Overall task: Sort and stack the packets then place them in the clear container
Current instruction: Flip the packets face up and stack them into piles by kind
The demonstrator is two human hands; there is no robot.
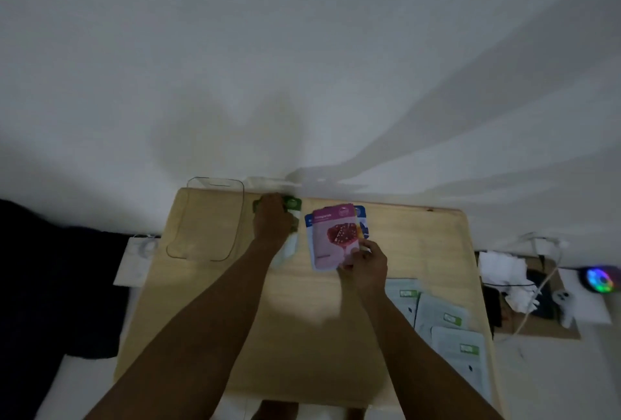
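**Sorting mid-way: both hands on packets, container just left of left hand**

Left hand (pixel 272 218) palm-down, fingers curled over green-topped flat foil packet (pixel 291 214); looks like pressing or gripping, can't tell which. Packet long axis running away from body, lower pale end poking out under the wrist.

Right hand (pixel 366 263) pinching lower right corner of pink rectangular packet with red fruit print (pixel 331 235), thumb and fingertips closed on it. Pink packet on top of blue-edged packets (pixel 361 218), blue showing at both top corners. Long axis also away from body, slightly tilted.

Key relation: clear rounded-rectangle plastic container (pixel 208 218) just beside left hand, on its outer side, at the far left corner of the light wooden tabletop (pixel 302 335). Looks empty, though transparent, so not certain. Left hand clearly nearer; green stack only needs a short sideways shift to reach it. Pink/blue stack would have to cross past the green stack first. Nothing standing between left hand and container rim.

Near right forearm, toward body: three pale grey-green packets with green labels (pixel 440 315), overlapping, not squared up. Judged still unsorted.

Beyond right table edge: crumpled white tissue (pixel 504 275), white cable (pixel 544 271), small glowing rainbow-lit disc (pixel 599 280). Off the work area, not in the way. Dark fabric (pixel 50 285) beyond left edge.

Risk: slippery foil, stacks likely to fan out when lifted.
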